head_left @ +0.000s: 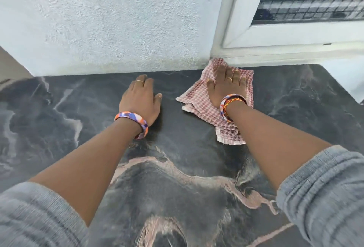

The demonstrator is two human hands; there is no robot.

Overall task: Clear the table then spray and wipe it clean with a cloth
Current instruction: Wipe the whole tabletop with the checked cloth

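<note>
A red-and-white checked cloth (199, 100) lies crumpled on the dark marbled table (177, 168), near the far edge where the wall meets the window frame. My right hand (226, 85) presses flat on the cloth with fingers spread and straight. My left hand (140, 97) rests on the bare tabletop to the left of the cloth, fingers bent down at the far edge, holding nothing. Both wrists wear coloured bangles.
A rough white wall (118, 20) rises directly behind the table. A white window frame (256, 46) with a dark grille stands at the back right. The table's left edge (17, 81) and right edge (342, 85) slant away.
</note>
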